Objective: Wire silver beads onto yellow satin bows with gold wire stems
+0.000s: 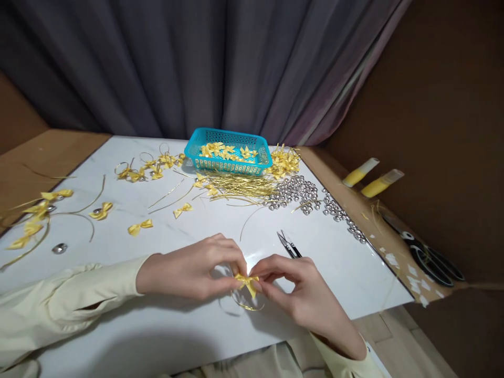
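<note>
Between my two hands is a yellow ribbon bow, held low over the white tabletop. Thumb and fingers of my left hand pinch its left side. My right hand pinches the right side in the same way. A thin gold cord curves in a loop below the bow. Just beyond my right hand lie small thread snips with dark handles. Loose yellow bows lie past my left hand, and a silver bead rests near my left sleeve.
A turquoise basket with yellow bows stands at the back. In front of it is a bundle of gold cords, with silver beads spread to the right. Black-handled scissors and two yellow-filled tubes lie at the right edge.
</note>
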A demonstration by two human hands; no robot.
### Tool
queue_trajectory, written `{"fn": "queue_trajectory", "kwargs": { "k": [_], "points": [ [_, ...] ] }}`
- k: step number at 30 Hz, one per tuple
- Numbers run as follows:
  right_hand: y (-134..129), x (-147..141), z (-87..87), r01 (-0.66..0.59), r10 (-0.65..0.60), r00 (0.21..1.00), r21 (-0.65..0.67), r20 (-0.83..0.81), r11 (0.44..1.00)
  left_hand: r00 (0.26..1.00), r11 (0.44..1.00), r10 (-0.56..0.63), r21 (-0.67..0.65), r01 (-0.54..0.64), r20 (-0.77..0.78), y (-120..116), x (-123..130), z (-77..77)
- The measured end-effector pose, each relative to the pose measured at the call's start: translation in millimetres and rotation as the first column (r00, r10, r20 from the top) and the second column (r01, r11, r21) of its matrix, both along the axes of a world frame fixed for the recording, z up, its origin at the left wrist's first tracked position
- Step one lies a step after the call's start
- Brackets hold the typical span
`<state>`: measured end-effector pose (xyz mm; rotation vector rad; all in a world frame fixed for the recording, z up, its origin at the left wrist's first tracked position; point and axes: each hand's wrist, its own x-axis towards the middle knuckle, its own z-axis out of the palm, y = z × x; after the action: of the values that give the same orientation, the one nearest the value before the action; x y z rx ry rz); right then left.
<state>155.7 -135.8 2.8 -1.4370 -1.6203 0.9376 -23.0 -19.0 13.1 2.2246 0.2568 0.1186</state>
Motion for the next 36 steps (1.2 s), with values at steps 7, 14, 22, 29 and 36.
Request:
{"fn": "queue_trajectory", "kwargs": {
  "k": [7,14,22,29,36],
  "points": [
    [-4,-2,-5.2,0.181,-0.242,0.958,0.330,0.154,0.926,0.943,0.838,0.182,-0.458,-0.297,-0.280,14,3,-6.0],
    [-5,-5,-9.7,0.154,-0.313,0.929,0.562,0.198,0.812,0.967,0.685,-0.053,-0.714,-0.146,-0.249,7,2,-7.6],
    [-4,-8,-12.0,0.073,-0.307,0.908,0.616,0.284,0.784,0.961,0.660,0.174,-0.699,-0.274,-0.214,-4,5,-10.6],
    [-6,-13,-21.0,0.017,-0.310,0.883,0.636,0.352,0.771,0.859,0.836,0.464,-0.214,-0.506,-0.217,-13,8,-11.1],
    [0,-14,-31.3,-0.063,-0.360,0.827,0.708,0.432,0.703,0.896,0.776,0.434,0.466,-0.426,0.096,-14,0,-19.1]
  ]
}}
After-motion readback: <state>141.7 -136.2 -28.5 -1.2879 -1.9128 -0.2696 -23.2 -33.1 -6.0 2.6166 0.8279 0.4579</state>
